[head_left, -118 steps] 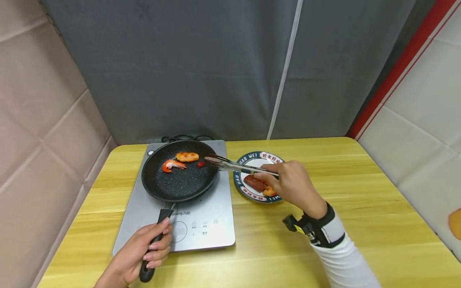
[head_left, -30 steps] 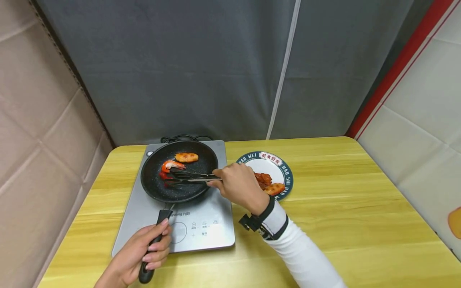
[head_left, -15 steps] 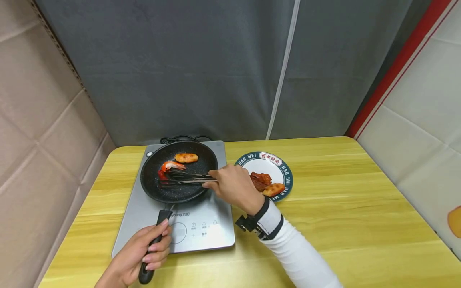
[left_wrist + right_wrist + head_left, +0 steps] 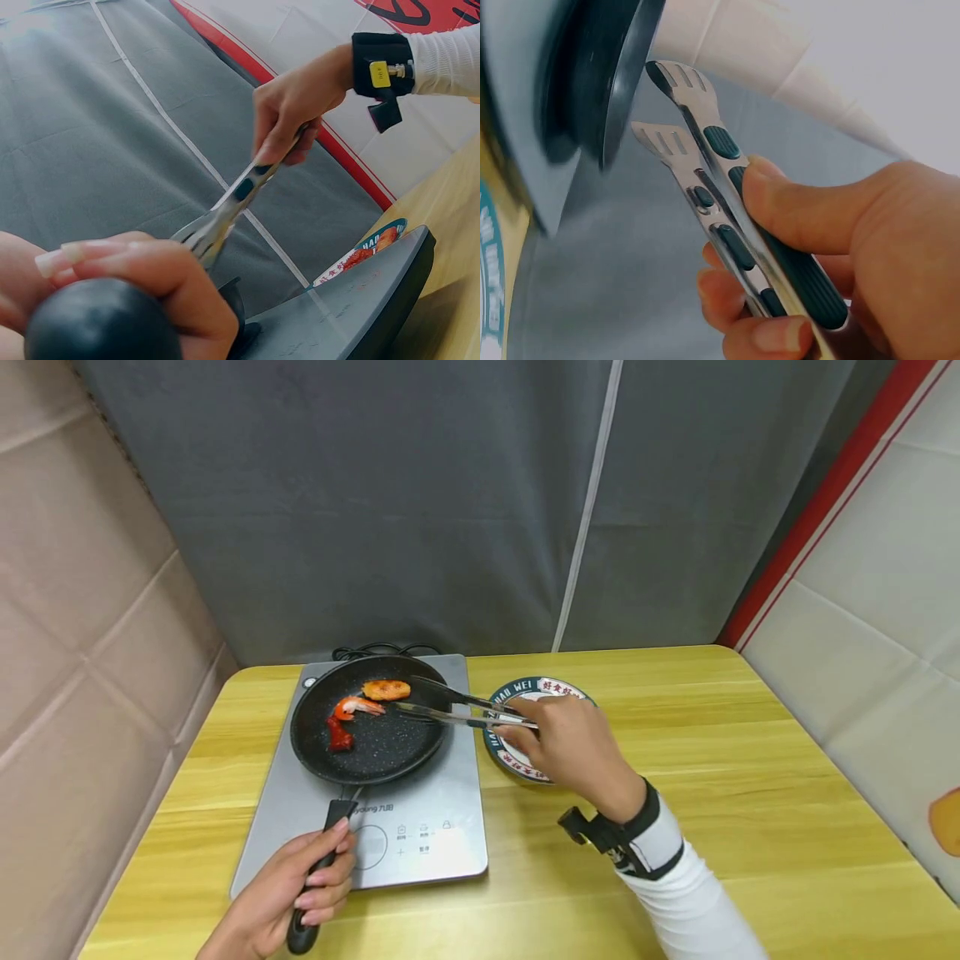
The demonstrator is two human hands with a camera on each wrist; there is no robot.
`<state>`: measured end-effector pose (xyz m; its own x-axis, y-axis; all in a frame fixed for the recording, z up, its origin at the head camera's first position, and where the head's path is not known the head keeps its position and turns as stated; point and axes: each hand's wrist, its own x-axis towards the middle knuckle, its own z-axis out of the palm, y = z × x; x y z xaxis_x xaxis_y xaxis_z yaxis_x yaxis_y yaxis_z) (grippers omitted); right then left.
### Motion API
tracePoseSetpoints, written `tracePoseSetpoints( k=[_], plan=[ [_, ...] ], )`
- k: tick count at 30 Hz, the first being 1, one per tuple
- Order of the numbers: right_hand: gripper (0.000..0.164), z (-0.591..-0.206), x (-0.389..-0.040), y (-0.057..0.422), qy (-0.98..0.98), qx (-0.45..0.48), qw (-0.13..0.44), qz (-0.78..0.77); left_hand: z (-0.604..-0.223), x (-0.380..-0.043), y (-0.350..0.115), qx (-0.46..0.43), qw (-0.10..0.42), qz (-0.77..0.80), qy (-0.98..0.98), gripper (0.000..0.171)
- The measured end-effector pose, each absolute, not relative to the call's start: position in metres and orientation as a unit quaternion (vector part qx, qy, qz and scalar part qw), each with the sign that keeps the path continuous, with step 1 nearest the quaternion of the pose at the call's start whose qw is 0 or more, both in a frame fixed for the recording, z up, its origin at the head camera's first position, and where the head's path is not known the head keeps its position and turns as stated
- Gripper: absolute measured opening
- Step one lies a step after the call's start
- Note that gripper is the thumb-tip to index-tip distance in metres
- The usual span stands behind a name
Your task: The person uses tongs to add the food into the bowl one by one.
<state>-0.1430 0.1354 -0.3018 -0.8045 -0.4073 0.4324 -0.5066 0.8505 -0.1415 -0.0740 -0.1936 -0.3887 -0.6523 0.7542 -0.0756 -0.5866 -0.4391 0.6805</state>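
My left hand (image 4: pixel 296 885) grips the black handle (image 4: pixel 335 812) of a speckled frying pan (image 4: pixel 375 764). Inside the pan lie a shrimp (image 4: pixel 352 707), an orange-brown browned piece (image 4: pixel 386 690) behind it and a glossy red piece (image 4: pixel 340 735) at the left. In my right hand (image 4: pixel 570 743) is a pair of metal tongs (image 4: pixel 739 247) with dark green grip pads, thumb on one arm and fingers round the other. The tong heads stand apart with nothing between them, above the right part of the pan in the head view.
The pan sits on a silver induction cooker (image 4: pixel 442 860). Right of it stands a patterned plate (image 4: pixel 498 752), partly covered by my right hand; its food (image 4: pixel 386 238) shows in the left wrist view. A grey curtain (image 4: pixel 420 510) hangs behind the wooden table (image 4: pixel 675 718).
The tongs have drawn back rightward from the left of the pan, leaving the red piece lying below the shrimp. My right hand now overlaps the plate. My left hand keeps its hold.
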Motion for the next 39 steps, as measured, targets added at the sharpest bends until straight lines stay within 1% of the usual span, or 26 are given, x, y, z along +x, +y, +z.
tracePoseSetpoints(
  k=[4,8,11,18,24,30,36,39],
  plan=[
    [0.028,-0.301,-0.139,0.16,-0.952,0.208,0.192,0.113,-0.389,-0.074,-0.194,0.121,0.402,0.841,0.341,0.035],
    [0.038,-0.303,-0.134,0.184,-0.962,0.171,0.186,0.107,-0.39,-0.073,-0.194,0.132,0.4,0.841,0.339,0.037],
    [0.043,-0.306,-0.131,0.201,-0.968,0.146,0.181,0.1,-0.39,-0.073,-0.194,0.132,0.399,0.84,0.344,0.036],
    [0.041,-0.317,-0.123,0.229,-0.978,0.115,0.161,0.063,-0.39,-0.072,-0.193,0.137,0.393,0.84,0.348,0.037],
    [0.038,-0.329,-0.117,0.245,-0.98,0.107,0.164,0.046,-0.39,-0.073,-0.193,0.135,0.395,0.839,0.35,0.036],
    [0.035,-0.339,-0.114,0.254,-0.979,0.108,0.168,0.029,-0.389,-0.074,-0.194,0.128,0.395,0.84,0.349,0.036],
    [0.034,-0.343,-0.114,0.259,-0.981,0.11,0.155,0.028,-0.387,-0.075,-0.194,0.103,0.4,0.842,0.348,0.034],
    [0.032,-0.344,-0.115,0.259,-0.982,0.111,0.153,0.028,-0.387,-0.074,-0.194,0.112,0.396,0.841,0.351,0.035]
  ],
)
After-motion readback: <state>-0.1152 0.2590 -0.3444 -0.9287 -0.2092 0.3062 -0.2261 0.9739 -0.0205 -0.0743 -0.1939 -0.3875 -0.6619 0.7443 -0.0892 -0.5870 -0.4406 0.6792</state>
